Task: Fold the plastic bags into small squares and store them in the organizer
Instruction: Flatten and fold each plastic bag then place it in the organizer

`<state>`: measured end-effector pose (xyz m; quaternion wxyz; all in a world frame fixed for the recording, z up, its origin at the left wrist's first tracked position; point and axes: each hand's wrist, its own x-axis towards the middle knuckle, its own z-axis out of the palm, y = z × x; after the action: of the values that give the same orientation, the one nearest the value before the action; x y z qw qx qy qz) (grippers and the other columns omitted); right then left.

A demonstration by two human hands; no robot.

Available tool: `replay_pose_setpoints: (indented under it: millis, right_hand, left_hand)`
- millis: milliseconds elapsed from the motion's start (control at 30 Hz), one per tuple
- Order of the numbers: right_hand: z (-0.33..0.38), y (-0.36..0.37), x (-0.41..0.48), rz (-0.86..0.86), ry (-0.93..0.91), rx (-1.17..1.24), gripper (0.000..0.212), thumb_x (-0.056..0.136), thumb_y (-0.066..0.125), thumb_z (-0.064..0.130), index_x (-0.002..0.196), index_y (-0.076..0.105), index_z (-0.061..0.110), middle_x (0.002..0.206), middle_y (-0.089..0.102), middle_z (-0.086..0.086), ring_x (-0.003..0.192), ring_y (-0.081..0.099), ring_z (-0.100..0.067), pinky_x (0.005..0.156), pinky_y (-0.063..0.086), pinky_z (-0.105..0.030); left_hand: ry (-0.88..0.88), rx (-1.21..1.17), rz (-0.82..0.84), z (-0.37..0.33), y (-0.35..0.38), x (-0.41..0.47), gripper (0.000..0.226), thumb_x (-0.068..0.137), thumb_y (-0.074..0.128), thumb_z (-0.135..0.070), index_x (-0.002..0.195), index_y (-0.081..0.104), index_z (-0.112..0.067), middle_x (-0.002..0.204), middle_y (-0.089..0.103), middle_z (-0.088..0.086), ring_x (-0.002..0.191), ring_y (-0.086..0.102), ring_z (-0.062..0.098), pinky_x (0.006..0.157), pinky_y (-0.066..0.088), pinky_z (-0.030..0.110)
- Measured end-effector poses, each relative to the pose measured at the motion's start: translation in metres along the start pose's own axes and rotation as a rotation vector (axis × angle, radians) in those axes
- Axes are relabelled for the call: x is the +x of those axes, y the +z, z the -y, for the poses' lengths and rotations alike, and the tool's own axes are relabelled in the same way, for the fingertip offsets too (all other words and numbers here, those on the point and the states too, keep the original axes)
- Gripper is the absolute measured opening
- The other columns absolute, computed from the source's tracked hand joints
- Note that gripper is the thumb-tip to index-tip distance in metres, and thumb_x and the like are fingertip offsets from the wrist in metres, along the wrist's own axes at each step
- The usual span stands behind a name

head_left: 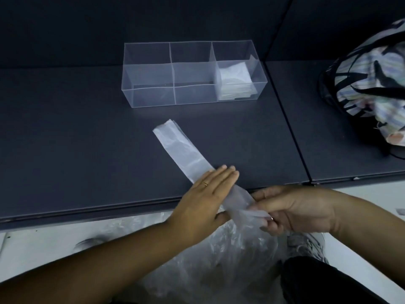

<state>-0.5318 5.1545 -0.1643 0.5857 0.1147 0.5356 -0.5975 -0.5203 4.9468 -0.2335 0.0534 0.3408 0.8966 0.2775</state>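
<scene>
The left hand [206, 200] lies flat, palm down, fingers straight and together, pressing the folded strip of translucent plastic bag [182, 150] at the front edge of the dark grey table [87, 150]. Just beside it, the right hand [291, 209] pinches the strip's near end in curled fingers. Both forearms are bare.

A dark grey, matte tabletop [87, 132] fills most of the view. A thin seam [287, 119] runs from its near edge to the back and parts it from a second dark slab [324, 132] on the right. Behind both stands a dark panel wall [109, 23], split by a similar line. On the right slab lies a bundle of striped cloth [372, 84] with black straps. Below the near edge shows a pale floor [43, 244]. The light is dim and even.
</scene>
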Motion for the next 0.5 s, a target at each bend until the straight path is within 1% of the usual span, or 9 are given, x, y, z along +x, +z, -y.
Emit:
replay_pose_setpoints:
  millis: [67,100,133,167,233,300,333,400,500]
  right_hand:
    - [0.007,0.004,-0.002,0.082,-0.094,-0.008,0.020,0.080,0.071,0.039,0.085,0.071,0.020,0.067,0.058,0.004,0.057,0.049,-0.005,0.053,0.040,-0.014]
    - [0.012,0.003,-0.002,0.062,-0.169,0.003,0.029,0.082,0.067,0.048,0.088,0.072,0.019,0.069,0.059,0.003,0.056,0.049,-0.005,0.053,0.040,-0.014]
    - [0.019,0.000,0.000,-0.017,-0.252,0.030,0.037,0.084,0.062,0.054,0.089,0.072,0.018,0.072,0.060,0.001,0.055,0.049,-0.006,0.053,0.041,-0.016]
    - [0.025,-0.005,0.003,-0.135,-0.345,0.052,0.041,0.084,0.056,0.055,0.090,0.071,0.017,0.078,0.060,-0.001,0.055,0.049,-0.007,0.054,0.041,-0.018]
    - [0.035,-0.014,0.014,-0.316,-0.503,0.055,0.045,0.085,0.046,0.051,0.107,0.066,0.016,0.095,0.063,-0.002,0.056,0.046,-0.008,0.057,0.040,-0.022]
    - [0.040,-0.015,0.029,-0.249,-0.536,0.100,0.053,0.087,0.044,0.049,0.127,0.055,0.017,0.112,0.066,0.001,0.057,0.042,-0.009,0.058,0.041,-0.023]
    - [0.041,-0.013,0.036,-0.168,-0.515,0.120,0.057,0.087,0.045,0.050,0.133,0.050,0.017,0.112,0.067,0.004,0.057,0.040,-0.010,0.057,0.041,-0.023]
    - [0.040,-0.006,0.048,-0.064,-0.473,0.066,0.062,0.087,0.053,0.048,0.139,0.044,0.015,0.102,0.066,0.004,0.059,0.040,-0.010,0.057,0.041,-0.023]
    - [0.035,0.004,0.063,-0.170,-0.412,-0.108,0.047,0.086,0.065,0.024,0.129,0.052,0.010,0.085,0.062,0.001,0.059,0.050,-0.009,0.058,0.046,-0.022]
  left_hand:
    - [-0.069,-0.194,-0.112,-0.009,-0.003,-0.002,0.050,0.092,0.058,-0.018,0.140,0.047,-0.017,0.143,0.048,-0.004,0.134,0.040,0.008,0.111,0.021,0.012]
    - [-0.147,-0.333,-0.153,-0.012,-0.008,-0.002,0.037,0.092,0.058,-0.016,0.129,0.060,-0.020,0.122,0.064,-0.009,0.113,0.057,0.003,0.098,0.037,0.010]
    - [-0.235,-0.488,-0.167,-0.013,-0.014,-0.001,0.025,0.093,0.057,-0.017,0.115,0.068,-0.020,0.097,0.067,-0.015,0.086,0.061,-0.002,0.080,0.044,0.011]
    - [-0.328,-0.645,-0.158,-0.013,-0.020,0.000,0.018,0.094,0.056,-0.018,0.103,0.071,-0.018,0.080,0.063,-0.015,0.070,0.055,-0.002,0.068,0.044,0.015]
    - [-0.501,-0.843,-0.153,-0.005,-0.029,0.007,0.020,0.096,0.054,-0.015,0.096,0.071,-0.005,0.080,0.060,-0.004,0.075,0.052,0.009,0.073,0.043,0.025]
    - [-0.647,-0.998,-0.184,0.004,-0.039,0.015,0.022,0.096,0.050,-0.008,0.101,0.070,0.000,0.093,0.067,0.006,0.087,0.061,0.020,0.087,0.045,0.030]
    - [-0.693,-1.121,-0.197,0.008,-0.044,0.020,0.024,0.095,0.048,-0.007,0.104,0.070,-0.002,0.102,0.070,0.010,0.097,0.066,0.024,0.095,0.047,0.032]
    - [-0.719,-1.399,-0.182,0.016,-0.049,0.026,0.029,0.097,0.045,-0.013,0.113,0.066,-0.003,0.110,0.070,0.017,0.108,0.065,0.027,0.099,0.049,0.034]
    - [-0.746,-1.552,-0.153,0.027,-0.050,0.029,0.035,0.101,0.038,-0.022,0.119,0.061,-0.003,0.113,0.069,0.016,0.107,0.066,0.025,0.091,0.054,0.031]
